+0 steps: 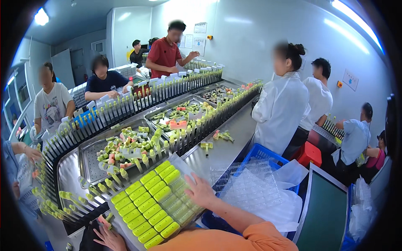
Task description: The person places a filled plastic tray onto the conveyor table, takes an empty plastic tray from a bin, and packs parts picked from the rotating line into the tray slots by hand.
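In front of me a clear plastic blister tray [183, 200] lies tilted beside the conveyor, its left pockets filled with rows of glossy yellow-green oblong pieces [146, 205]. Several pockets on its right side hold no such pieces. My right hand [199, 190] reaches over that right side, fingers spread, holding nothing. Low at the left, my left hand [110, 239] is open with its fingers apart, just below a small pink and green piece [104, 221]. Along the tray's far edge runs a curved line of upright holders [144, 159] with yellow-green parts on top.
Metal trays [90, 152] of loose green and pink parts sit inside the holder loop. A few loose pieces [207, 145] lie on the steel table [234, 134]. A blue crate [268, 152] with clear plastic sheets [251, 184] stands at my right. Several people work around the line.
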Motion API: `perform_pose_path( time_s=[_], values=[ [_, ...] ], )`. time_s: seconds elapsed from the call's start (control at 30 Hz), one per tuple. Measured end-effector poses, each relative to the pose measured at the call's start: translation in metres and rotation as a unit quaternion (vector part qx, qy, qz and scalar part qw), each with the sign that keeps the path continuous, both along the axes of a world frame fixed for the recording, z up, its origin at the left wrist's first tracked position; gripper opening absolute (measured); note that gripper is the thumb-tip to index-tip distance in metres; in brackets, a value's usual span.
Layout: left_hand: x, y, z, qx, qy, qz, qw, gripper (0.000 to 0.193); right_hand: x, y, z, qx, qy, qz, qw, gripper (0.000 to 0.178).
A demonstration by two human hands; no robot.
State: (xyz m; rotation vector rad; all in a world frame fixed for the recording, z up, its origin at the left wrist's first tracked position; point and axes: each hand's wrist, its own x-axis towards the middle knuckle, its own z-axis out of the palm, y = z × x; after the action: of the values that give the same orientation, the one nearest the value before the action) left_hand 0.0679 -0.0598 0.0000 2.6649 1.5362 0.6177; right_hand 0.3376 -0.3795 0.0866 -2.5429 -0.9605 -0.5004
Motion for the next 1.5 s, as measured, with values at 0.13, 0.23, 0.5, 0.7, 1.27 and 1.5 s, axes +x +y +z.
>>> perform_pose_path(
  time_s=[0.13, 0.23, 0.5, 0.7, 1.27, 1.5],
  values=[
    [0.001, 0.022, -0.029, 0.096, -0.018, -0.055, 0.994, 0.057, -0.005, -0.001, 0.095, 0.237, 0.033, 0.135, 0.961, 0.065],
    [0.004, 0.021, -0.030, 0.098, -0.005, -0.057, 0.994, 0.059, -0.039, 0.003, 0.181, 0.324, 0.112, 0.299, 0.890, 0.062],
    [0.003, 0.018, -0.019, 0.098, 0.030, -0.034, 0.994, 0.053, -0.082, 0.035, 0.228, 0.398, 0.202, 0.541, 0.713, 0.073],
    [0.022, -0.015, 0.036, -0.014, 0.083, -0.004, 0.996, 0.053, -0.097, 0.057, 0.210, 0.413, 0.246, 0.560, 0.675, 0.072],
    [0.001, 0.028, -0.041, 0.111, -0.053, -0.124, 0.985, 0.054, -0.100, 0.066, 0.209, 0.394, 0.309, 0.580, 0.643, 0.071],
    [0.003, 0.021, -0.030, 0.108, -0.007, -0.077, 0.991, 0.053, -0.099, 0.068, 0.208, 0.386, 0.340, 0.589, 0.624, 0.071]
  ],
)
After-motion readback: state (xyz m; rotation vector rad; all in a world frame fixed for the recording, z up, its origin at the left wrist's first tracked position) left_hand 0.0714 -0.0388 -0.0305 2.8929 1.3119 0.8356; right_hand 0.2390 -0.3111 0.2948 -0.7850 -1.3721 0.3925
